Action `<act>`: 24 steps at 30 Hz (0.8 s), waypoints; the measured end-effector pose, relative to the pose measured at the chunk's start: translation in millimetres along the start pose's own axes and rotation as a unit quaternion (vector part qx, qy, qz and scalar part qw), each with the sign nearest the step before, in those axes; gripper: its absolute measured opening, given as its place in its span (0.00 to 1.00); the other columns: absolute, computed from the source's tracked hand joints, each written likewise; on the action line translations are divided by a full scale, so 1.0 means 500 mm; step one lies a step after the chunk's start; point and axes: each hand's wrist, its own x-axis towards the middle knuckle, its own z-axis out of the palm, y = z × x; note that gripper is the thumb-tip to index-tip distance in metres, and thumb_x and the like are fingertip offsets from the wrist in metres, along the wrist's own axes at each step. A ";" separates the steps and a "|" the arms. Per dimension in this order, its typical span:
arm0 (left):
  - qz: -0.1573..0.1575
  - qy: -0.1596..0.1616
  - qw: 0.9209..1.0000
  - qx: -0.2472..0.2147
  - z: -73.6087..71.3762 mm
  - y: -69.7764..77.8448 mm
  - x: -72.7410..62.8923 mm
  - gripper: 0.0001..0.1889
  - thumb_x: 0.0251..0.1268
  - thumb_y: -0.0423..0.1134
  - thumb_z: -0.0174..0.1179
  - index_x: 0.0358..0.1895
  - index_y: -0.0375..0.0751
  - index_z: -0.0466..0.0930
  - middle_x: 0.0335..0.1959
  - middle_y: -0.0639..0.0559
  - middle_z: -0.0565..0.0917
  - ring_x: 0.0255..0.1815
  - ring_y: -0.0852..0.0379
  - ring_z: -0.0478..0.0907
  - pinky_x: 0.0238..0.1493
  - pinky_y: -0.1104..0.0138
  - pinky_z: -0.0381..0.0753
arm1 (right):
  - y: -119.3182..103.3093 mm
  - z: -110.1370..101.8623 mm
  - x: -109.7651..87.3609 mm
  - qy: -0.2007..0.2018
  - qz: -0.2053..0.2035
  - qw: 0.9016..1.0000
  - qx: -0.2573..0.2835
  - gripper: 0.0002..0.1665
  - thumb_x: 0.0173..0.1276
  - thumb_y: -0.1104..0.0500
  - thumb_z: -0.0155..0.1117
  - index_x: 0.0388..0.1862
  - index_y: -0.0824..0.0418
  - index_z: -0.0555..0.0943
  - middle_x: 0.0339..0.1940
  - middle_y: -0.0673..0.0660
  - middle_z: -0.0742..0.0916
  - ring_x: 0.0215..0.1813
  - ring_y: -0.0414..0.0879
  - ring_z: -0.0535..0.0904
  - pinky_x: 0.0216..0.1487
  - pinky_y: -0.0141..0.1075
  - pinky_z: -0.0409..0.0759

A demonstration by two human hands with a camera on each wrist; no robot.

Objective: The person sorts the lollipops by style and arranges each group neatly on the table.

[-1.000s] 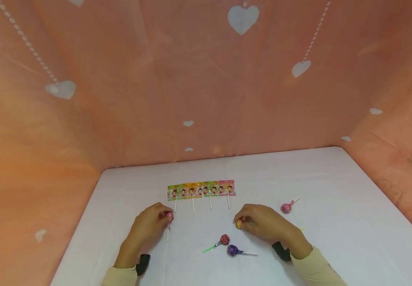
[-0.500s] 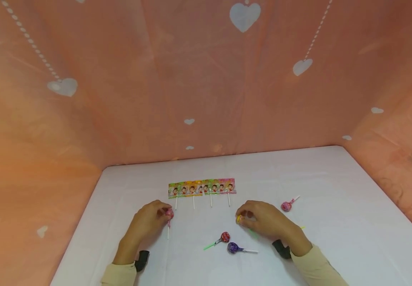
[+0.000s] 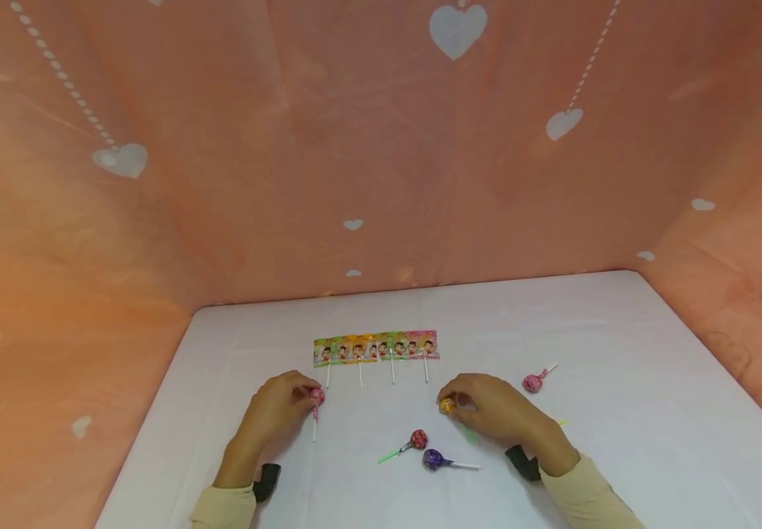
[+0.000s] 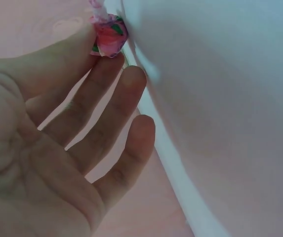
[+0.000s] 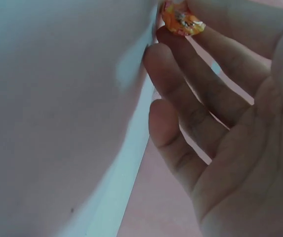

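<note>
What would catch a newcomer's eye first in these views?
Probably the bright row of four flat-wrapped lollipops, sticks toward the person, on the white table. Next, nearer the person, the two hands: the left hand pinches a pink lollipop, the right hand a yellow lollipop. Behind the table, an orange-pink backdrop with pale hearts fills much of the head view.

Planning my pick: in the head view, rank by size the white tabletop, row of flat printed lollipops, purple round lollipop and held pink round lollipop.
1. White tabletop
2. Row of flat lollipops
3. Purple lollipop, pink lollipop: unsure, pink one partly covered
</note>
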 end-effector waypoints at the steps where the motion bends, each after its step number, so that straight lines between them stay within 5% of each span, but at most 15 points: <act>1: 0.002 0.001 1.000 0.000 0.000 0.001 0.001 0.08 0.55 0.32 0.71 0.39 0.43 0.89 0.34 0.54 0.86 0.35 0.58 0.81 0.39 0.61 0.78 | 0.002 0.000 0.000 0.004 0.003 1.000 0.001 0.09 0.67 0.54 0.69 0.46 0.46 0.85 0.37 0.36 0.83 0.41 0.33 0.76 0.46 0.36 0.78; 12: -0.011 -0.010 1.000 -0.002 -0.007 0.013 0.004 0.11 0.55 0.30 0.70 0.43 0.42 0.88 0.35 0.53 0.86 0.38 0.55 0.82 0.42 0.57 0.79 | 0.010 -0.011 -0.002 0.058 0.018 0.998 -0.004 0.09 0.64 0.53 0.70 0.43 0.45 0.85 0.33 0.36 0.82 0.37 0.32 0.76 0.39 0.31 0.75; 24: -0.015 -0.010 1.000 0.003 -0.008 0.008 -0.002 0.12 0.54 0.32 0.72 0.43 0.43 0.88 0.33 0.54 0.86 0.37 0.56 0.82 0.41 0.58 0.78 | -0.030 -0.046 0.006 0.100 0.043 0.994 0.032 0.10 0.65 0.51 0.70 0.45 0.46 0.86 0.37 0.37 0.87 0.37 0.32 0.78 0.39 0.30 0.73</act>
